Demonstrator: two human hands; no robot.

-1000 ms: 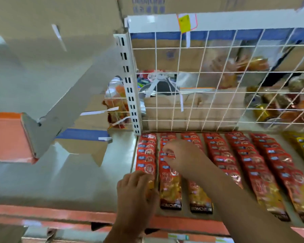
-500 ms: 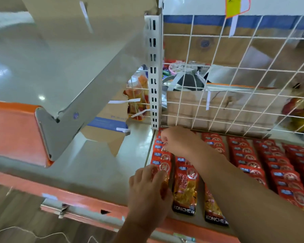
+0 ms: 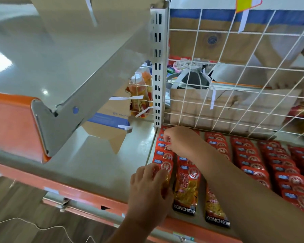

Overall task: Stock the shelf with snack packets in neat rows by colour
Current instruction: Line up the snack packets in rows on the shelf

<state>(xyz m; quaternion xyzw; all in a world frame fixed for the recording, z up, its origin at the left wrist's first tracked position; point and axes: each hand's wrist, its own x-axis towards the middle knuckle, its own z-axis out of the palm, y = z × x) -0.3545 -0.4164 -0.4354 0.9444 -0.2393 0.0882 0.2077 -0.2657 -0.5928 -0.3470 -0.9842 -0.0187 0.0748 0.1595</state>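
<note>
The right hand (image 3: pixel 179 141), pinching a rear packet (image 3: pixel 161 139), and the left hand (image 3: pixel 147 188), pressing the front packet (image 3: pixel 165 170), should square the shelf's (image 3: pixel 201 218) left-edge row.

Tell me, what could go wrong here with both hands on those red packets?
1. The right hand reaches the back of the leftmost row, its forearm crossing the neighbouring rows; it may drag those askew.
2. The left hand rests on that row's front end, near the orange front edge; a packet could slip off.
</note>
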